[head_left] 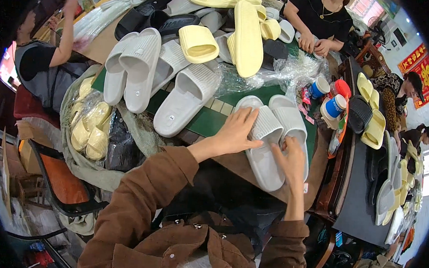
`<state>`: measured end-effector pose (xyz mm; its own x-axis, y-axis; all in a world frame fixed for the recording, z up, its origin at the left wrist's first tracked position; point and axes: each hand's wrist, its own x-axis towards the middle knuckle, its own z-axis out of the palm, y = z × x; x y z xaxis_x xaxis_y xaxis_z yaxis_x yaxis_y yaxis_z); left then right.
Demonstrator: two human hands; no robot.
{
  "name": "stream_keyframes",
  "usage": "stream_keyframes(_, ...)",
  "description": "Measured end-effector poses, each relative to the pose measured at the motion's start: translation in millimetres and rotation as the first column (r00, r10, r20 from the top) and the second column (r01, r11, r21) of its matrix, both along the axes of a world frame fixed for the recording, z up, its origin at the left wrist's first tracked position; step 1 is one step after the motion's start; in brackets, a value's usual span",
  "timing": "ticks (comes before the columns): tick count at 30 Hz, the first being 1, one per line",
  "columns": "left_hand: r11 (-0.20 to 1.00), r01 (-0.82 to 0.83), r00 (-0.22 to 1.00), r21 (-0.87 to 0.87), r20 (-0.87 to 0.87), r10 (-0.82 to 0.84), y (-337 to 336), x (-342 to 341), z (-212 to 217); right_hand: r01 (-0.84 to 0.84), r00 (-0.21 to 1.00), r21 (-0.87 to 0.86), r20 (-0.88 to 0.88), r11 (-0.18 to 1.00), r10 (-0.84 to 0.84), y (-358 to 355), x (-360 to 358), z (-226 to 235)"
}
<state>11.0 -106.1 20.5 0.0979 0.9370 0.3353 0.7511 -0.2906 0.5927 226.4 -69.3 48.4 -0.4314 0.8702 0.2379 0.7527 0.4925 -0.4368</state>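
In front of me, a pair of light grey ribbed slide slippers lies side by side at the table's near edge, toes pointing away. My left hand point(236, 130) rests on the outer side of the left slipper point(266, 163), its fingers stretched and its thumb apart over the strap. Lower down, my right hand point(292, 160) lies over the right slipper point(287, 114). Its thumb reaches across the inner edge of the left one, and its fingers are bent but apart. Another grey slipper point(182, 103) and a grey pair point(139, 74) sit further left.
Yellow slippers point(248, 43) and black ones pile up at the back. Clear plastic wrap point(295, 72) lies beyond my pair, with blue paper cups point(333, 107) to its right. A sack point(89, 164) holds bagged yellow slippers at left. Co-workers sit around the table.
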Motion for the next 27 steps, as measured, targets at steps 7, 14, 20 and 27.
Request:
stream_keyframes(7, 0.950, 0.289, 0.957, -0.115, 0.045, -0.286, -1.3, -38.4, 2.6, -0.120, 0.992, -0.031, -0.049, 0.992, 0.119, -46.5, -8.0, -0.6)
stream_keyframes(14, 0.991, 0.111, 0.984, 0.070, -0.150, -0.099, -15.3, -25.2, 15.8, -0.174, 0.950, -0.223, -0.295, 0.959, 0.104, -43.7, -1.1, 5.6)
stream_keyframes(20, 0.982, 0.170, 0.979, 0.077, 0.101, -0.178, -55.0, -7.4, 49.4, -0.211, 0.796, -0.447, -0.594, 0.869, -0.112, -64.7, 19.5, 46.9)
stream_keyframes(27, 0.780, 0.575, 0.693, -0.246, 0.653, -0.305, -97.4, 49.9, 75.0, -0.515, 0.336, -0.293, -0.934, 0.805, -0.124, -95.0, -17.5, 75.7)
